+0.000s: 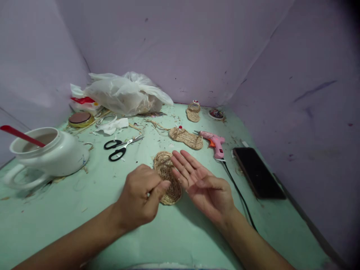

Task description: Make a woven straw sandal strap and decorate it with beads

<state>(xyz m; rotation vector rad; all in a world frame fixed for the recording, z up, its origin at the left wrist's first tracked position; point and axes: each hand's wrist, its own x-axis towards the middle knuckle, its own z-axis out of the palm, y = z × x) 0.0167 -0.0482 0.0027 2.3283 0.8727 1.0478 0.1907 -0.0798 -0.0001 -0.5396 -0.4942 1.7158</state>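
Note:
A woven straw sole lies flat on the green table, partly covered by both hands. My left hand is closed in a fist over its left edge, thumb pressed to the curled fingers; whatever may be inside is hidden. Palm up, my right hand is open with fingers stretched over the sole's right side, and nothing lies on the palm. Behind the hands sits a second straw sole with a red bead and loose strands at one end. A pink glue gun lies to its right, its cord running toward me.
Scissors with black handles lie left of the soles. A white pot holding a red stick stands at far left. Toward the back are a plastic bag, a small straw slipper and a bead dish. A phone is at right.

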